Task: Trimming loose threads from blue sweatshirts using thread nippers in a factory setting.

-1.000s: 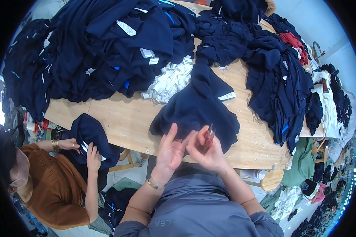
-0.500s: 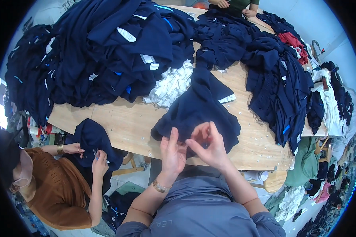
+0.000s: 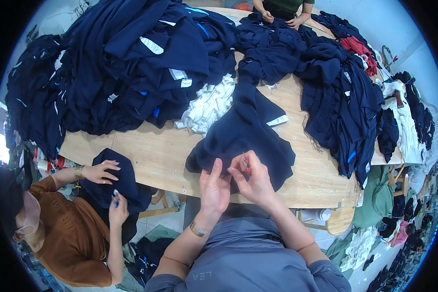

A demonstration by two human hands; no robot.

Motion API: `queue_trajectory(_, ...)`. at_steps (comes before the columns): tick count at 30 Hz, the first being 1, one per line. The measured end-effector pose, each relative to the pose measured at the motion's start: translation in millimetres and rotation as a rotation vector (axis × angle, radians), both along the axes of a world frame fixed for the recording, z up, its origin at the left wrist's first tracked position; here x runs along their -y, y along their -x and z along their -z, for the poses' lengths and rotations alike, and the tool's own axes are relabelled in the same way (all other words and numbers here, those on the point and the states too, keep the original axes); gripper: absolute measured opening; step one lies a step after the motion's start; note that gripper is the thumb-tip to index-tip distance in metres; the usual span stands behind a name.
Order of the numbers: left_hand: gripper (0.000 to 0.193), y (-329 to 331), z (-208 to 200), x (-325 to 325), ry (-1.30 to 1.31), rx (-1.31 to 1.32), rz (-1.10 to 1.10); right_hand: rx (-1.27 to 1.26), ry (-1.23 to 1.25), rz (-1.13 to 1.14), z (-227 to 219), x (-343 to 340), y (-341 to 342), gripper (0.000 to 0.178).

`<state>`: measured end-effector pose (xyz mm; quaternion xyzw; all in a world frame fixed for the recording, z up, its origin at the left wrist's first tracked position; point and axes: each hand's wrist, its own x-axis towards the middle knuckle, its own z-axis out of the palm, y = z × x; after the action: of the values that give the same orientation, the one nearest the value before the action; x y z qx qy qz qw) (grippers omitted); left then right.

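Observation:
A navy garment [image 3: 248,126] with a white tag lies spread on the wooden table in front of me. At its near edge my left hand [image 3: 215,191] is closed, thumb up, with the cloth's edge at its curled fingers. Close beside it, almost touching, my right hand [image 3: 256,181] is closed round small red thread snips [image 3: 246,166], whose metal tip points up over the cloth. The fingers hide most of the snips.
A big pile of navy garments [image 3: 146,58] covers the table's left, with white fabric pieces [image 3: 207,107] beside it. More navy garments [image 3: 343,102] hang over the right edge. A co-worker in brown [image 3: 68,228] sits left, trimming navy cloth; another person [image 3: 284,9] works at the far side.
My right hand has turned so that the red snips now show. The left co-worker's left hand has lifted and spread over the cloth. The far person's hands have lowered to the garments.

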<state>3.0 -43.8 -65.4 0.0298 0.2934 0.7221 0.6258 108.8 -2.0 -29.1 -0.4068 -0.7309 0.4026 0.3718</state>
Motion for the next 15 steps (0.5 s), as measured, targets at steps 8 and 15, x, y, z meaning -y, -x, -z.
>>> queue_trajectory(8, 0.019, 2.8, -11.2, -5.2, 0.054, 0.053, 0.008, -0.165, 0.232, -0.218, -5.6, 15.5, -10.4, 0.029)
queue_trajectory(15, 0.017, 9.1, -3.2, -5.7, 0.0, 0.136, -0.064, -0.051, 0.382, -0.743, -38.9, 14.2, -25.9, 0.024)
